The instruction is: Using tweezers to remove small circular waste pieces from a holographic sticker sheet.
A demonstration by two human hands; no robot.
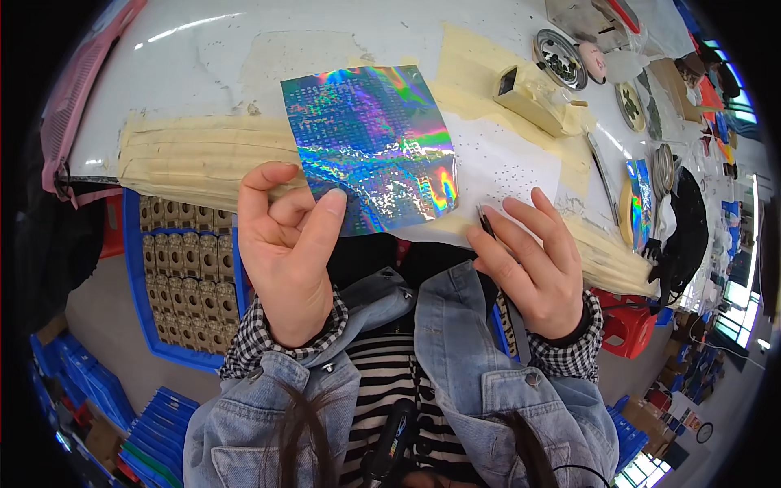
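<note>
Holographic foil, rainbow glare everywhere: it's a shiny sheet [374,146] with rows of tiny marks, held up over the worktable [191,77]. Left hand [289,244] has the sheet's lower-left corner pinched between thumb and fingers. Right hand [533,264] is just off its lower-right corner, thumb and forefinger closed on a thin dark tool [486,221] (tweezers, I'd guess), other fingers loosely spread. Can't tell if the tip has anything in it.

Progress-wise I'd call it partway. White paper [543,175] just right of the sheet already has a bunch of dark specks scattered on it, but the sheet still shows plenty of rows. Glare hides its lower half, so no clue how many are left. Blue tray [191,356] of metal parts sits below-left of the sheet; can't say whether those are finished.
</note>
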